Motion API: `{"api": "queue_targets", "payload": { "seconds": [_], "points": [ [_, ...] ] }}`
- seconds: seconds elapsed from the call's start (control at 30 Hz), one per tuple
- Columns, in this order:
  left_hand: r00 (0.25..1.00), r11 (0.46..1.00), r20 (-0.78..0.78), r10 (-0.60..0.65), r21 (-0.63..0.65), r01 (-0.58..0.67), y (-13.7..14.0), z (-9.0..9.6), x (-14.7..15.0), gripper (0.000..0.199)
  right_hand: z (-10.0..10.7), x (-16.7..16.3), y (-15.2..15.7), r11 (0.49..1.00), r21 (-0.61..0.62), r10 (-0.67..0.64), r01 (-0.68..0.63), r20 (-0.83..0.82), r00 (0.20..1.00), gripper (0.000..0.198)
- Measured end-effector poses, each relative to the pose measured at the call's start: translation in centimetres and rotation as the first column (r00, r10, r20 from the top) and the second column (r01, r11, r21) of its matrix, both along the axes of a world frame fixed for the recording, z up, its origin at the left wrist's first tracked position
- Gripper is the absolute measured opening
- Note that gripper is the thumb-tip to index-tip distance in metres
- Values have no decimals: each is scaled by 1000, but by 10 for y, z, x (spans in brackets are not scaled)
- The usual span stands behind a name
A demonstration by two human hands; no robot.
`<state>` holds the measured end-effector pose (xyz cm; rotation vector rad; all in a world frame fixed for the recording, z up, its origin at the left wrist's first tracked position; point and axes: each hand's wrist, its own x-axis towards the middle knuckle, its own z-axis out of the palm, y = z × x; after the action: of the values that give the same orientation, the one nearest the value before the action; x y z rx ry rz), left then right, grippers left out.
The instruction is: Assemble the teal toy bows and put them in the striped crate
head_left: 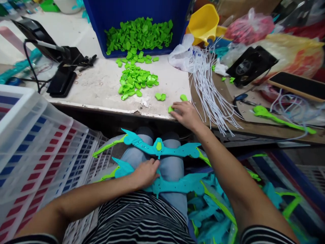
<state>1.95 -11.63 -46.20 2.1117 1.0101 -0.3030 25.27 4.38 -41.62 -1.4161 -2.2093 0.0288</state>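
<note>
Across my lap lie two turquoise plastic toy bows with lime-green limbs. The farther toy bow (177,151) has a green plastic piece (158,146) at its centre. My left hand (146,173) is closed around the middle of the nearer toy bow (177,186), covering part of it. At the table's front edge, my right hand (187,114) has its fingertips closed on a small green piece (170,109), partly hidden by the fingers. Another green piece (183,97) lies just beyond that hand, and a small cluster of pieces (160,97) sits to its left.
A blue bin (101,45) of green pieces stands on the table, with a loose pile (137,81) before it. White strings (207,84) hang over the edge at right, near a fan (251,66) and phone (299,84). Plastic baskets (33,101) flank the left; more bows (210,217) fill the lower right.
</note>
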Motion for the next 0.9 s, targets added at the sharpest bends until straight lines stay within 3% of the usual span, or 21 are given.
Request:
{"api": "queue_targets", "payload": {
  "seconds": [0.07, 0.17, 0.27, 0.33, 0.5, 0.67, 0.77, 0.9],
  "points": [
    [996, 986, 46, -70, 155, 62, -27, -1, -10, 47, 0, -2, 2, 999, -31, 12, -11, 50, 999, 21],
    [983, 966, 60, -172, 207, 157, -54, -7, -23, 63, 3, -7, 7, 998, -44, -37, 43, 126, 991, 20],
    [977, 958, 28, -210, 204, 200, -47, -9, -23, 75, 5, -15, 2, 993, -6, -120, 122, 113, 986, 20],
    [970, 954, 16, -244, 182, 238, -25, -4, -16, 70, 6, -22, -16, 991, 34, -128, 127, 29, 991, 24],
    [965, 967, 63, -255, 21, 254, 42, 13, 2, 40, -7, -38, -119, 999, 44, 2, 5, -154, 988, 25],
    [975, 968, 192, -110, -203, 149, 80, 5, 5, 36, -51, -49, -219, 1000, -11, 19, -21, -125, 992, 22],
    [970, 926, 240, -24, -359, 112, 83, -5, 4, 39, -74, -56, -239, 996, -90, -6, -1, -82, 997, 24],
    [960, 841, 252, 122, -540, 35, 77, -13, 2, 52, -89, -62, -238, 990, -139, -13, 5, -53, 999, 26]
  ]
}}
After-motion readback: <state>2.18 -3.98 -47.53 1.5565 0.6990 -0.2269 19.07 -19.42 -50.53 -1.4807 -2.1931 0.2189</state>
